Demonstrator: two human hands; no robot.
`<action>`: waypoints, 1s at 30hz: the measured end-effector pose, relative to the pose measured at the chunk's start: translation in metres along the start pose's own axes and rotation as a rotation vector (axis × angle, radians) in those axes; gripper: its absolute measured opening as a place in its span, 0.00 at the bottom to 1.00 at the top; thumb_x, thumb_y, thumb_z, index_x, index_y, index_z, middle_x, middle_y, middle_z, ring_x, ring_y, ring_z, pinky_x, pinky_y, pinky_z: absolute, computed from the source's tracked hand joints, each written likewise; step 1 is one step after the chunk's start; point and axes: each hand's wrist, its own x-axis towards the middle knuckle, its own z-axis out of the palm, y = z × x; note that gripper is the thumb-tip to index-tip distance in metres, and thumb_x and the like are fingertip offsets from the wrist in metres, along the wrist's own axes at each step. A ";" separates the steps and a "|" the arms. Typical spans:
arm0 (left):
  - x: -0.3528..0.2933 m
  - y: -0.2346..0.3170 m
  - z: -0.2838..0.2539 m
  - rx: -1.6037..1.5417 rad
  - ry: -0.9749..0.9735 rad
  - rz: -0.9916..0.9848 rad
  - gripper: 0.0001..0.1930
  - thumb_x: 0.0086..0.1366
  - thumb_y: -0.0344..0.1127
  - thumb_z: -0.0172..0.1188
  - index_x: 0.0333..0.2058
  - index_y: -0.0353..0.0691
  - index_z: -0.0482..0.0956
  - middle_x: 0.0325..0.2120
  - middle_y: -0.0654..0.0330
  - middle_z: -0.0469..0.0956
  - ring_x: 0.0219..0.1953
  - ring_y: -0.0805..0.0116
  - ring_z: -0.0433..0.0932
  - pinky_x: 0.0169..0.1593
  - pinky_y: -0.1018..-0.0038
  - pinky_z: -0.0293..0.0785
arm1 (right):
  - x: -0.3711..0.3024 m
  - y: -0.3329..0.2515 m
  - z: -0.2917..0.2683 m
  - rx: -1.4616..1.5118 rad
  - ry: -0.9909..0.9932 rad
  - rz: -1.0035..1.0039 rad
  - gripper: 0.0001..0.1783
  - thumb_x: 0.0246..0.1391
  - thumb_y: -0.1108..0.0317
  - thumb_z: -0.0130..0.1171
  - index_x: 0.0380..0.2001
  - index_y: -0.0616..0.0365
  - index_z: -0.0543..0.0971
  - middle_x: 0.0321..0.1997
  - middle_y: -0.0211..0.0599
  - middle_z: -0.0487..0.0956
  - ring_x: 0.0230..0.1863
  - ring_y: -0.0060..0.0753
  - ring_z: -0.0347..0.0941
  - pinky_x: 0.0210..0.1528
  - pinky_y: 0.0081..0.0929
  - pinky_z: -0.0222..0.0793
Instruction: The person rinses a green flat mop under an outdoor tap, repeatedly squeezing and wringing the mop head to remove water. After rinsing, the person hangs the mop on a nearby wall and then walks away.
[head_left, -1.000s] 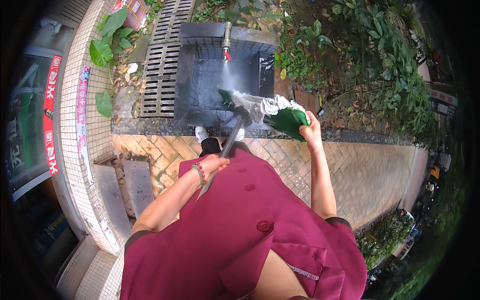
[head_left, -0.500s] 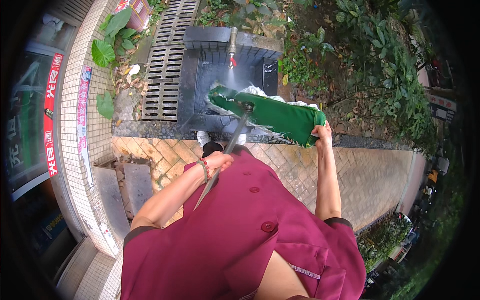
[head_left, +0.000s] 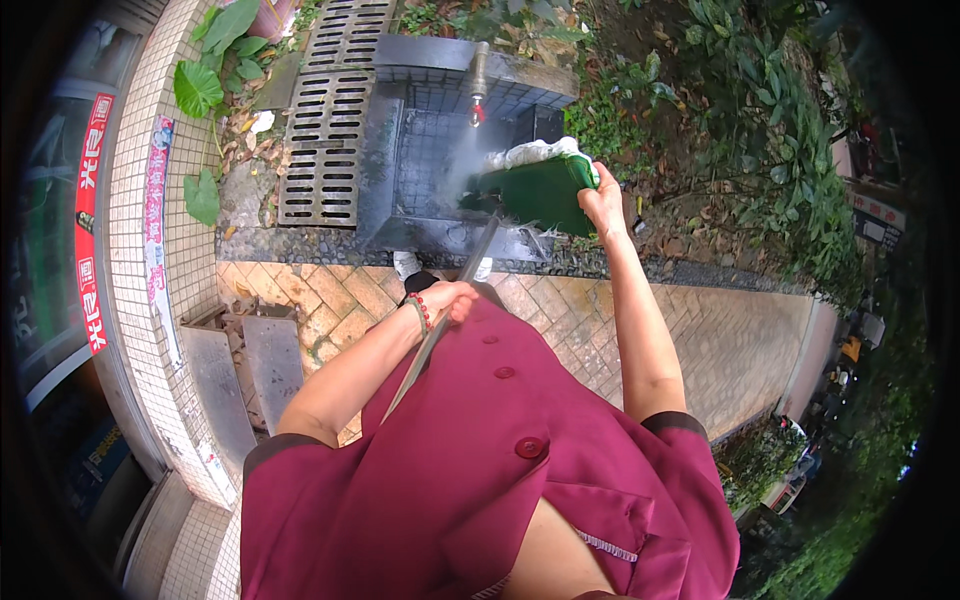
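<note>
Two separate grips are showing as I am watching remotely through the head camera. The left hand [head_left: 452, 300], wearing a red beaded bracelet, is closing its fingers around a mop pole [head_left: 481, 250], which is slanting from the front of a burgundy top [head_left: 450, 470] toward a stone basin [head_left: 384, 150]. The right hand [head_left: 602, 200], well apart from the left, is clasping the near right end of a flat mop head [head_left: 535, 195]. This head is tilting above the basin, its green backing turning toward the wearer and its white fringe [head_left: 535, 152] bunching along the top edge. Its far left end is sitting lower, among pale spray; I am not able to tell whether it is touching the basin floor.

A metal tap [head_left: 479, 75] with a red handle is hanging over the basin, and water is spraying beneath it, beside the mop head.

I am judging the rinsing to be partway through: wetting is under way, the water is running, and the right end is being held up clear of the spray. How clean the fringe is getting, I am not able to see. Remaining, as I am reading it, are any unrinsed fringe, shutting off the tap and draining the mop head.
</note>
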 end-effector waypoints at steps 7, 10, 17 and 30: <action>0.008 0.009 -0.012 0.074 0.011 0.010 0.06 0.63 0.32 0.51 0.32 0.35 0.69 0.16 0.70 0.60 0.15 0.81 0.57 0.17 0.83 0.54 | 0.047 -0.016 -0.005 -0.364 -0.317 -0.341 0.30 0.34 0.75 0.52 0.48 0.52 0.73 0.50 0.41 0.73 0.53 0.50 0.66 0.57 0.35 0.62; 0.013 0.010 -0.014 0.087 -0.001 0.017 0.06 0.63 0.33 0.51 0.33 0.35 0.69 0.16 0.70 0.60 0.15 0.81 0.57 0.18 0.83 0.55 | 0.053 -0.015 -0.013 -0.254 -0.259 -0.381 0.26 0.32 0.79 0.52 0.43 0.54 0.75 0.44 0.42 0.74 0.49 0.51 0.68 0.52 0.35 0.64; 0.027 0.006 -0.009 0.181 0.059 -0.029 0.08 0.65 0.35 0.52 0.31 0.37 0.69 0.18 0.67 0.65 0.16 0.80 0.62 0.18 0.83 0.60 | 0.013 0.049 -0.060 0.100 -0.134 0.027 0.26 0.32 0.83 0.49 0.41 0.59 0.73 0.38 0.31 0.72 0.42 0.30 0.69 0.45 0.24 0.64; 0.057 -0.002 0.011 0.391 0.179 -0.013 0.08 0.65 0.33 0.53 0.29 0.39 0.67 0.19 0.65 0.68 0.15 0.79 0.64 0.15 0.82 0.63 | -0.170 0.216 -0.037 0.700 0.393 0.632 0.25 0.31 0.83 0.48 0.37 0.50 0.73 0.22 0.25 0.68 0.21 0.24 0.64 0.24 0.21 0.62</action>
